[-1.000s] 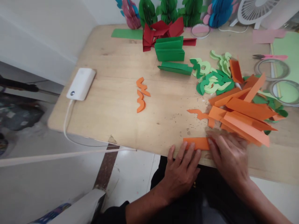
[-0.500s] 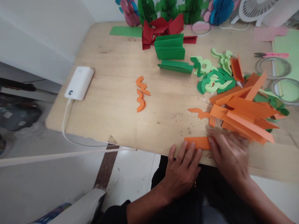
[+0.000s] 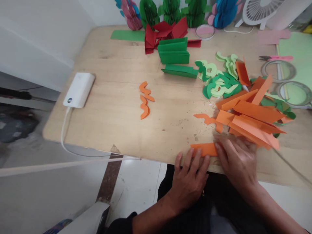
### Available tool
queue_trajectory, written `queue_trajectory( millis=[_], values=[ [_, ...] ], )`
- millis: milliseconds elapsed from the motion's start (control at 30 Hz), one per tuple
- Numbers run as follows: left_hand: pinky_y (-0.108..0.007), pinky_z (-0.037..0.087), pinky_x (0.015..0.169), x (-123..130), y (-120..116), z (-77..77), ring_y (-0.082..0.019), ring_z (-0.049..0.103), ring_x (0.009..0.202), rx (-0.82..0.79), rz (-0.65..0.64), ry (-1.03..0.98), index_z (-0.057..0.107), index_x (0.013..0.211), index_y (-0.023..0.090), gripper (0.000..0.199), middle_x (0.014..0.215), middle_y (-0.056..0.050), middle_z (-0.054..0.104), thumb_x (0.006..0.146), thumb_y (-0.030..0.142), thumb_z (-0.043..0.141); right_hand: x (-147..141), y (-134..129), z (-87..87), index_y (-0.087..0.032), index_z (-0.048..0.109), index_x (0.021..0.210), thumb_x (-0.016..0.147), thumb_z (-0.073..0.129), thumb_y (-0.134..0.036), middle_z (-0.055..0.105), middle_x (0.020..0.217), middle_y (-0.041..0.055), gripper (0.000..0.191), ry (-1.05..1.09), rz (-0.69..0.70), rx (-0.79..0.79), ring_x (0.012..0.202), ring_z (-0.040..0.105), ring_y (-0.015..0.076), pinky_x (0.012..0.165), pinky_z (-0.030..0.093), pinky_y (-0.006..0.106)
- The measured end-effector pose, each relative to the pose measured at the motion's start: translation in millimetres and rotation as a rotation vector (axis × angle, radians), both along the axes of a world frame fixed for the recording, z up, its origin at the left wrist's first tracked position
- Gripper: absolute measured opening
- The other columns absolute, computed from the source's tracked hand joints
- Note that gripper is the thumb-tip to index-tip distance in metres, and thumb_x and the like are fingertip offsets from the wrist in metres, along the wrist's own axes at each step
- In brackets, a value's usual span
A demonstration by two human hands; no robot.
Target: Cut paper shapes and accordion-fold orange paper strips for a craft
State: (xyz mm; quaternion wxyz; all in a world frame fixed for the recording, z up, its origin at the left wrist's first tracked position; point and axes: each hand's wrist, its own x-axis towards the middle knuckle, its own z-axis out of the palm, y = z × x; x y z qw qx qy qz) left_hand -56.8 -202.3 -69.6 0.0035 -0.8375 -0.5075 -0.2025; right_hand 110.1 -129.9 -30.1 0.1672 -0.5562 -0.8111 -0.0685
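Observation:
A folded orange paper strip (image 3: 204,149) lies flat near the table's front edge. My left hand (image 3: 191,175) has its fingers spread, with the fingertips resting along the strip's lower left edge. At the strip's right end, my right hand (image 3: 239,157) is closed, its thumb pressed on the paper and its other fingertips partly hidden. Just above that hand is a wavy orange paper cutout (image 3: 208,119). A pile of folded orange paper pieces (image 3: 258,110) reaches to its knuckles. Further left lie two small curly orange cutouts (image 3: 145,107).
Green cutouts (image 3: 221,86) lie behind the orange pile. Folded green paper (image 3: 173,51) and red paper (image 3: 168,31) sit at the back. Tape rolls (image 3: 278,72) and pink-handled scissors (image 3: 276,58) are at right. A white power bank (image 3: 80,89) with a cable is at left.
The whole view has shifted slightly, so things on the table appear a little further left. Both hands keep their places on the orange strip.

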Motion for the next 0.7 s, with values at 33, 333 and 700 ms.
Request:
queue_trajectory(
  millis=[33, 333, 700],
  values=[
    [-0.053, 0.017, 0.114, 0.4, 0.2, 0.3, -0.031, 0.032, 0.139, 0.002, 0.003, 0.003, 0.049, 0.137, 0.017, 0.058, 0.148, -0.012, 0.043, 0.084, 0.037, 0.061, -0.1, 0.0, 0.1, -0.016, 0.061, 0.106, 0.095, 0.049, -0.024, 0.071, 0.075, 0.0028, 0.018, -0.005, -0.001, -0.001, 0.069, 0.061, 0.0192, 0.074, 0.033, 0.034],
    [-0.053, 0.019, 0.114, 4.7, 3.9, 3.5, -0.03, 0.038, 0.134, 0.025, 0.044, 0.019, 0.053, 0.134, 0.022, 0.054, 0.14, -0.01, 0.052, 0.084, 0.039, 0.061, -0.2, 0.4, -0.4, -0.016, 0.062, 0.104, 0.094, 0.049, -0.024, 0.071, 0.077, 0.0037, 0.018, -0.007, -0.002, -0.001, 0.068, 0.06, 0.0193, 0.074, 0.033, 0.035],
    [-0.052, 0.019, 0.113, 7.9, 7.2, 3.9, -0.028, 0.043, 0.126, 0.037, 0.066, 0.002, 0.055, 0.132, 0.023, 0.05, 0.13, -0.009, 0.059, 0.084, 0.035, 0.059, -2.8, 0.4, 3.1, -0.015, 0.063, 0.104, 0.094, 0.05, -0.022, 0.065, 0.068, 0.0027, 0.018, 0.005, -0.023, -0.027, 0.068, 0.058, 0.0199, 0.072, 0.032, 0.034]
  ],
)
